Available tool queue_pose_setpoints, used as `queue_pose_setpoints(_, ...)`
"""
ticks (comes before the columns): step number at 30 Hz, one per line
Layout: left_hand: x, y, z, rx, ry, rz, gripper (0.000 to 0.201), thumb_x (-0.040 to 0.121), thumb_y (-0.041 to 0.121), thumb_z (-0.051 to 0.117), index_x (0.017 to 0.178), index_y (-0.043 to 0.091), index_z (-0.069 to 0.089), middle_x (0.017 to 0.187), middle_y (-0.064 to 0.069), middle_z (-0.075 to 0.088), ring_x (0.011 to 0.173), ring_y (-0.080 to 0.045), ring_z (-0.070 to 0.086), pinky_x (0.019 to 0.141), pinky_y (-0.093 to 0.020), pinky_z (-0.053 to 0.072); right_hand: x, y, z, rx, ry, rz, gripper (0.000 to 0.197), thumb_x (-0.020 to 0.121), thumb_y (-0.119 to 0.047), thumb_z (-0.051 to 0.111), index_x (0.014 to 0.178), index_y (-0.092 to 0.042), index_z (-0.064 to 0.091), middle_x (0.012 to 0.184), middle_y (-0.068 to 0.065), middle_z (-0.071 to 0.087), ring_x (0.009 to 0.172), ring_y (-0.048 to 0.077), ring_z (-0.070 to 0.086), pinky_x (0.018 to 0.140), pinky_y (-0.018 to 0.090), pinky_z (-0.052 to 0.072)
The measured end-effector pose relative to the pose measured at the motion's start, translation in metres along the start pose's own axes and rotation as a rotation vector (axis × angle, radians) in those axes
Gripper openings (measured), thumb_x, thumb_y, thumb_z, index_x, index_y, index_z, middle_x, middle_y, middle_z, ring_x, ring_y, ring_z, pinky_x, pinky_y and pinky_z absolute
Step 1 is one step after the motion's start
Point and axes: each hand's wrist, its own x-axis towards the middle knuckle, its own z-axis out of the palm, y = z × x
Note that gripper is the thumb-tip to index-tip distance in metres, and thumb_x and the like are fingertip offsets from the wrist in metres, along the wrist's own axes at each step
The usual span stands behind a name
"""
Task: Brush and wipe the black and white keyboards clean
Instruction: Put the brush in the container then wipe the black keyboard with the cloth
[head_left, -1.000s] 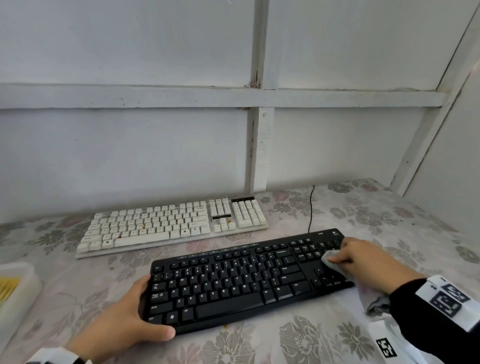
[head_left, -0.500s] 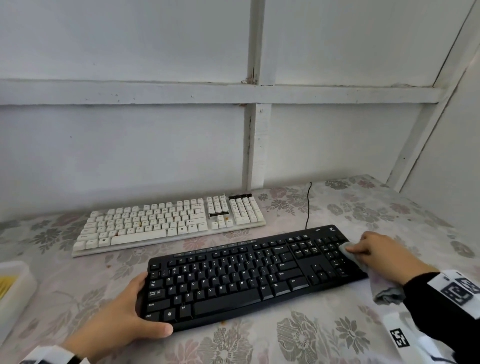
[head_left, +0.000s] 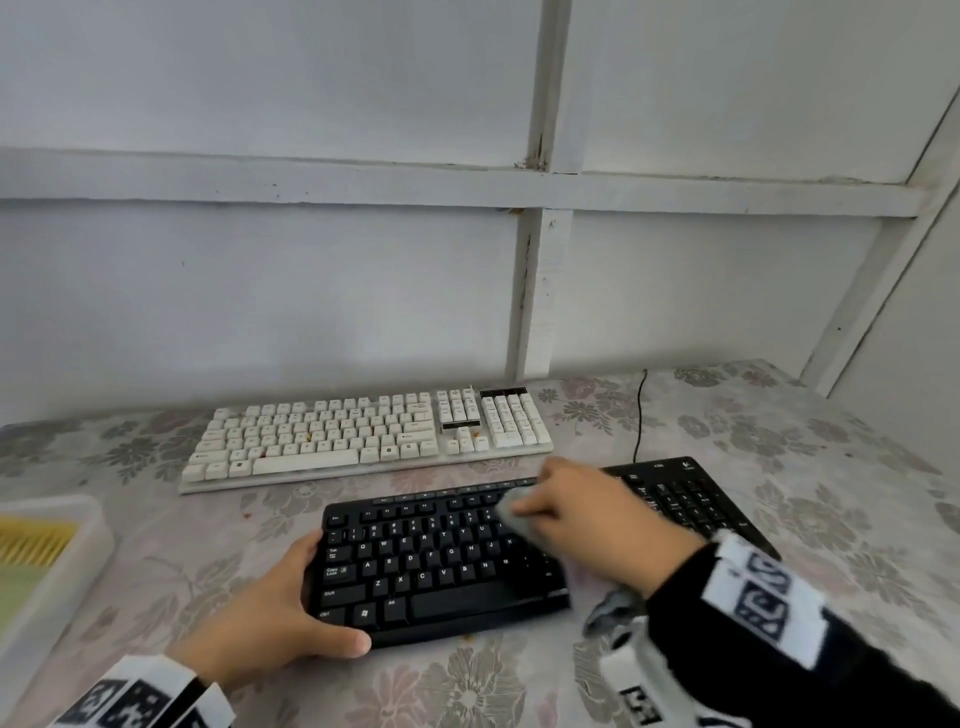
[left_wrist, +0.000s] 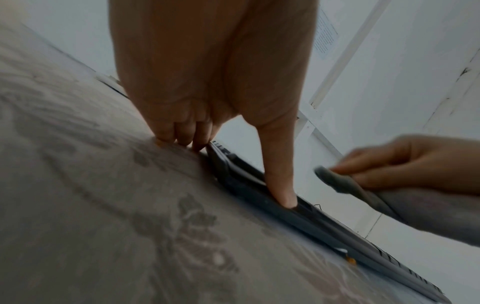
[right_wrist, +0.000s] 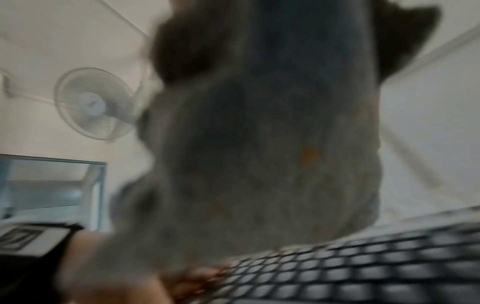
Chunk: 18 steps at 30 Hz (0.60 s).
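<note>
The black keyboard lies near me on the flowered table; its front edge shows in the left wrist view. My left hand grips its left end, thumb along the front edge and fingers by the side. My right hand holds a grey cloth and presses it on the upper middle keys. The cloth fills the blurred right wrist view above the keys, and it shows as a grey cloth in the left wrist view. The white keyboard lies behind, untouched.
A translucent box with yellow bristles inside stands at the left table edge. The black keyboard's cable runs back toward the white panelled wall. A side wall closes the right.
My right hand has swept the cloth leftward from the number pad end to the upper middle of the black keyboard. My left hand has kept its hold on the left end.
</note>
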Motion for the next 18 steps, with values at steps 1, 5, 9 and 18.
queue_pose_setpoints(1,0.000,0.001,0.000,-0.002,0.006,-0.003,0.115,0.032,0.032,0.094,0.126,0.039,0.029,0.113,0.022,0.055,0.101,0.004,0.054,0.075,-0.011,0.040,0.009,-0.020,0.008,0.028,-0.015,-0.069,0.030,0.095,-0.033,0.047,0.088,-0.012,0.067,0.085,-0.005,0.047,0.070,0.001,0.044,0.066,0.007,0.028)
queue_pose_setpoints(5,0.003,0.001,0.000,0.019,0.017,0.011,0.125,0.025,0.037,0.095,0.131,0.029,0.030,0.116,0.017,0.053,0.102,0.004,0.054,0.080,-0.015,0.045,0.042,-0.084,0.049,0.070,-0.083,-0.245,0.020,0.089,-0.022,0.053,0.092,-0.013,0.071,0.085,0.001,0.040,0.084,0.029,0.050,0.073,0.030,0.038)
queue_pose_setpoints(9,0.003,0.010,0.004,0.078,0.070,-0.009,0.107,0.061,0.013,0.086,0.143,0.024,0.018,0.100,0.029,0.045,0.082,0.016,0.046,0.059,-0.002,0.042,0.052,-0.114,0.066,-0.012,-0.182,-0.344,0.028,0.093,-0.012,0.050,0.116,-0.015,0.067,0.098,0.012,0.042,0.090,0.035,0.045,0.067,0.036,0.037)
queue_pose_setpoints(18,0.002,0.002,0.002,0.002,0.073,-0.041,0.093,0.057,0.008,0.087,0.124,0.036,0.030,0.106,0.020,0.056,0.093,0.007,0.054,0.066,-0.005,0.038,0.031,-0.064,0.036,-0.073,-0.221,-0.127,0.037,0.088,-0.008,0.049,0.059,-0.006,0.027,0.068,-0.002,0.019,0.064,0.019,0.026,0.050,0.023,0.013)
